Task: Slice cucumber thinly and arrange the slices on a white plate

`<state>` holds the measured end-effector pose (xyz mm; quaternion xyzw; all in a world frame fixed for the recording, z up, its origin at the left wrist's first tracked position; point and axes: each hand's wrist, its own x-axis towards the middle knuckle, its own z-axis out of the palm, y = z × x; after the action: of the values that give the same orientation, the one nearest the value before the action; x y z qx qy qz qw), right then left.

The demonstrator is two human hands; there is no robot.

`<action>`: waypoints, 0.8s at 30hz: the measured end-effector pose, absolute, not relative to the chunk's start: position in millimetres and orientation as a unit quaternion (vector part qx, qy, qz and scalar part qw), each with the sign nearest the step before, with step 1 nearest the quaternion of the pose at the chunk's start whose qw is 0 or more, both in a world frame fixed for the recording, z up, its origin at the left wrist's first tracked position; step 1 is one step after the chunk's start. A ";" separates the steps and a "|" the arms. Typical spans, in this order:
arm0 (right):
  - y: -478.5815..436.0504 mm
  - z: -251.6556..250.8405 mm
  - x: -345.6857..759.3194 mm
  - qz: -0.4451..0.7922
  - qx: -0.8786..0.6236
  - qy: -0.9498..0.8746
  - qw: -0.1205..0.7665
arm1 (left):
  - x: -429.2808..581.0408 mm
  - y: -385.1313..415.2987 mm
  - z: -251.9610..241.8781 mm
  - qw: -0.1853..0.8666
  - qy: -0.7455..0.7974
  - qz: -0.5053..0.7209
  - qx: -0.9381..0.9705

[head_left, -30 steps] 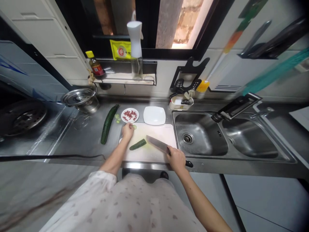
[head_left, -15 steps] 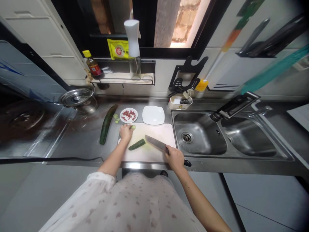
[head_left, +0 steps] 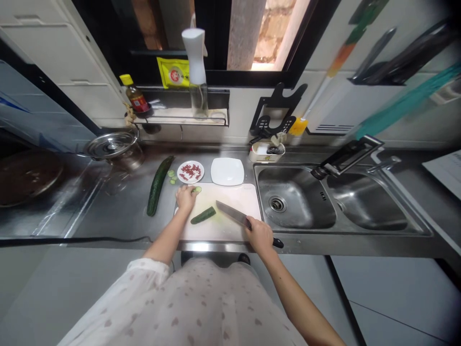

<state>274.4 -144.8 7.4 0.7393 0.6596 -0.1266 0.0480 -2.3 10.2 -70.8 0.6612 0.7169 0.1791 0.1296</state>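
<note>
My right hand (head_left: 260, 235) is closed round the black handle of a kitchen knife (head_left: 233, 213), its blade pointing left, low over the white cutting board (head_left: 237, 231). A piece of cucumber (head_left: 203, 215) with dark green skin lies on the board, left of the knife tip. At the board's far left corner, my left hand (head_left: 185, 198) has its fingers closed on pale green cucumber slices (head_left: 197, 189). Beyond it, several more slices (head_left: 172, 177) rest on the steel counter. A long whole cucumber (head_left: 158, 186) lies to their left.
A small plate of chopped red and white bits (head_left: 190, 172) and a white square plate (head_left: 227, 171) stand behind the board. To the right is a double steel sink (head_left: 298, 202) with a black faucet (head_left: 345, 157). A lidded steel pot (head_left: 118, 150) stands at the back left.
The view has shifted slightly. Both hands, the knife and the cucumber piece stay almost where they were.
</note>
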 end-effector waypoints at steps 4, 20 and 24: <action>-143.1 11.8 272.1 -0.142 0.746 0.648 0.058 | -1.1 12.6 -70.8 0.129 0.718 0.180 0.660; -136.6 21.4 258.4 -0.229 0.796 0.559 -0.047 | -8.8 14.6 -78.4 0.142 0.738 0.204 0.628; -135.7 18.0 257.3 -0.247 0.796 0.549 -0.064 | -10.1 14.5 -78.7 0.142 0.732 0.220 0.629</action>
<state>257.3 -135.7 18.0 0.7961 0.5490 -0.2466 -0.0637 -10.1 14.5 -78.7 0.6291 0.7318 0.2202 0.1419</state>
